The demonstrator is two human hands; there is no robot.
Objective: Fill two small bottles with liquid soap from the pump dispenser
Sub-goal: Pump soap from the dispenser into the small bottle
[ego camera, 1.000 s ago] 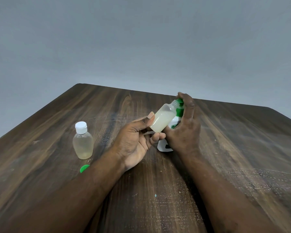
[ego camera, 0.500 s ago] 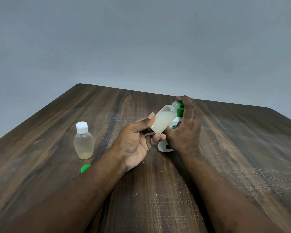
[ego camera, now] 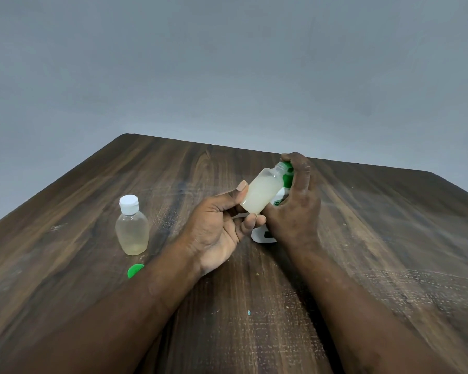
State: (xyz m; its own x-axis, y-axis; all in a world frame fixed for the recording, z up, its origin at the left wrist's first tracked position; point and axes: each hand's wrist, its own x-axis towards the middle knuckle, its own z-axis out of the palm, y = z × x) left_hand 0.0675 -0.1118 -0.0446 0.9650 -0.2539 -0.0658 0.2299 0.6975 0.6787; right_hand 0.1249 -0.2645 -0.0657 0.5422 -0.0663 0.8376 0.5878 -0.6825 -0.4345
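The left hand (ego camera: 214, 228) pinches a small uncapped translucent plastic bottle (ego camera: 262, 193), part full of pale soap, tilted with its mouth at the green nozzle of the white pump dispenser (ego camera: 260, 236). The right hand (ego camera: 295, 209) curls over the pump head. Left of the dispenser on the dark wooden counter (ego camera: 389, 238) stand a white-capped clear bottle (ego camera: 132, 230) and a loose green cap (ego camera: 134, 270). If the mouth slips off mid-press, soap would likely miss and smear the fingers.
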